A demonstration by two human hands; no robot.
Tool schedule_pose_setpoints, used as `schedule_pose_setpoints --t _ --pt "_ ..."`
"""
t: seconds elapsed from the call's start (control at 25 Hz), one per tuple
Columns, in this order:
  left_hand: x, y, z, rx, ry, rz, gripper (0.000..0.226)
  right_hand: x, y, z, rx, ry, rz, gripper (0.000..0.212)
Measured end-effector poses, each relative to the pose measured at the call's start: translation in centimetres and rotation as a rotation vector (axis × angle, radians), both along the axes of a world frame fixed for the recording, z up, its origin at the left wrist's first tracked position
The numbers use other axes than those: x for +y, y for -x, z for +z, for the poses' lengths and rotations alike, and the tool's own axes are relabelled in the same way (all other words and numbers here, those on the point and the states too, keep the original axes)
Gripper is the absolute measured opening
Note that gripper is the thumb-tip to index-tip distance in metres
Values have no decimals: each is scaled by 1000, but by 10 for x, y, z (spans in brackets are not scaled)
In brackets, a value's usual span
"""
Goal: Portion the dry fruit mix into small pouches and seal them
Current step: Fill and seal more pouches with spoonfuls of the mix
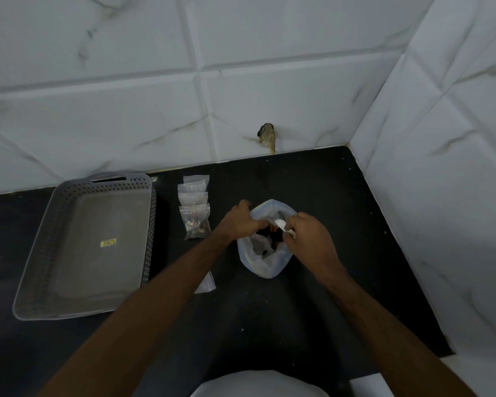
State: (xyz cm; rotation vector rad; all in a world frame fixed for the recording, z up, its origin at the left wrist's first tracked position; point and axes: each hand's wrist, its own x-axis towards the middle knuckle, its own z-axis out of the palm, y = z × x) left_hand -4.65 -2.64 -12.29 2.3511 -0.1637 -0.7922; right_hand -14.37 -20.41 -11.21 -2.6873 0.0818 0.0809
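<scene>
1. The large bag of dry fruit mix (265, 262) stands open on the black counter (312, 202), just right of the middle of the view, its mouth facing up and dark fruit pieces showing inside
2. The left hand (239, 222) sits at the bag's 10 o'clock edge, fingers curled over the rim and gripping the plastic there
3. The right hand (309, 239) is at the bag's 2 o'clock side, fingers pressed together and pinching the handle of a white spoon (281, 224) whose bowl lies over the bag's mouth
4. A row of small filled pouches (194, 207) lies on the counter at 9 o'clock from the bag, overlapping one another in a line running toward the wall; the nearest one shows dark fruit through the clear plastic
5. An empty small pouch (208, 283) lies flat at 7 o'clock from the bag, partly hidden under the left forearm
6. A grey perforated tray (55, 224) rests further out at 9 o'clock, just beside the pouch row, with a small yellow sticker (108, 243) on its floor
7. White marbled wall tiles (126, 110) rise behind the counter at 12 o'clock and along 3 o'clock
</scene>
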Motion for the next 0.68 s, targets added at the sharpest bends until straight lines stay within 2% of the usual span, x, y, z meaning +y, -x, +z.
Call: schedule_pose_setpoints --t 0.2,0.36,0.52,0.68 --pt "-2 3 -5 129 72 150 57 0 1 -9 7 -136 -95 5" --pt "4 9 -10 286 196 353 43 -1 -1 -11 -3 -219 -139 6" --pt "7 13 -13 346 256 429 49 1 1 -12 25 -165 -97 6" --pt "5 16 -11 333 290 458 45 5 1 -13 51 -169 -90 4"
